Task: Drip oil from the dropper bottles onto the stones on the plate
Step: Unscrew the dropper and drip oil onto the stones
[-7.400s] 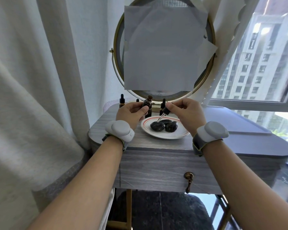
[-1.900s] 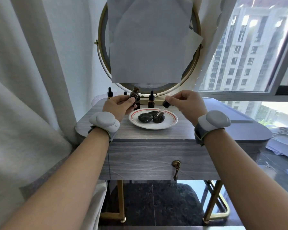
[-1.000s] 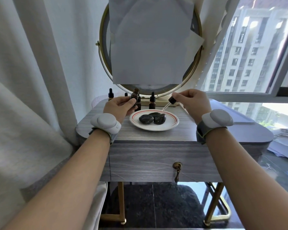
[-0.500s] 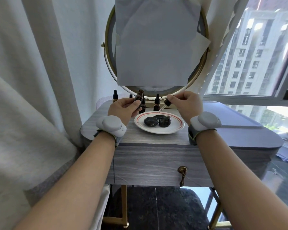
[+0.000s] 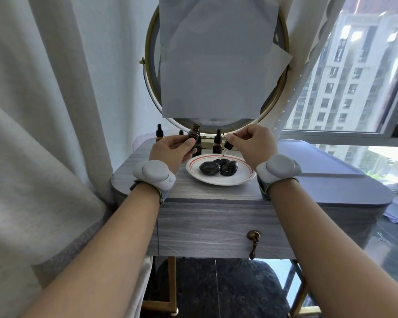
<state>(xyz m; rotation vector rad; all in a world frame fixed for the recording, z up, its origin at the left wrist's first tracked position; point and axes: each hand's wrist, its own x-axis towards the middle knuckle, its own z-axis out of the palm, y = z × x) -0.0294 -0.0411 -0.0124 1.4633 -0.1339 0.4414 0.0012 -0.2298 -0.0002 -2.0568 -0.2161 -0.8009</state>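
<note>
Stones: three dark shiny stones (image 5: 209, 168), all on the plate. Two sit side by side on the near side and the third is tucked just behind them.
Bottles: five little brown ones by my count. One is the open bottle (image 5: 192, 134); the other four are capped bottles (image 5: 217, 142) lined up at the far edge of the table, two of them half hidden behind my hand.
Left hand: my left hand (image 5: 170, 150) is wrapped around the open bottle, holding it upright, left of the plate.
Right hand: my right hand (image 5: 253, 143) pinches the black bulb of the dropper (image 5: 227, 146). It's tilted, with the glass tip just over the far stone. Can't tell if it touches.
Wrists: two grey wristbands (image 5: 154, 174), one on each arm.
Plate: one white plate (image 5: 216, 182) with a red ring, near the middle of the table, holding only the stones.
Table: grey wood-grain dressing table (image 5: 211, 193) with one drawer and a brass pull (image 5: 253, 239).
Room: round gold-framed mirror (image 5: 213, 123) at the far side, covered with paper (image 5: 216, 60). There's a pale curtain (image 5: 44, 111) on the left and a window (image 5: 354, 76) on the right, looking out on apartment blocks.
Below: dark stool (image 5: 216, 288) under the table.
</note>
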